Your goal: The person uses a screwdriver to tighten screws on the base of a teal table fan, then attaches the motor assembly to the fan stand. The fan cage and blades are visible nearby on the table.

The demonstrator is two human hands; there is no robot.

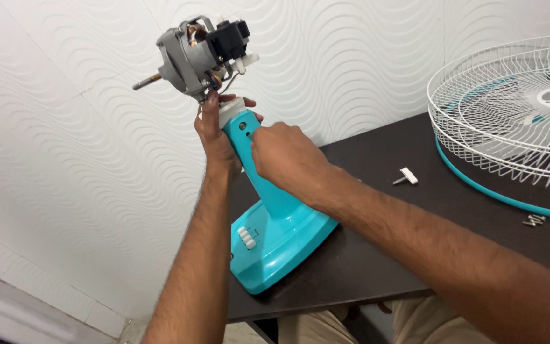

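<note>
Head view: the left hand (214, 130) grips the turquoise fan stand (275, 216) at its neck (bare motor (202, 54) above), the right hand (284, 156) closes on the neck; its base sits on the dark worktop (377, 255).

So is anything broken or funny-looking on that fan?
Yes: the fan is in pieces. Its bare grey motor sits uncovered on the teal stand, wires showing and no blades on the shaft. The left hand grips the neck, the right hand touches it. The wire guard and loose screws lie on the table.
</note>
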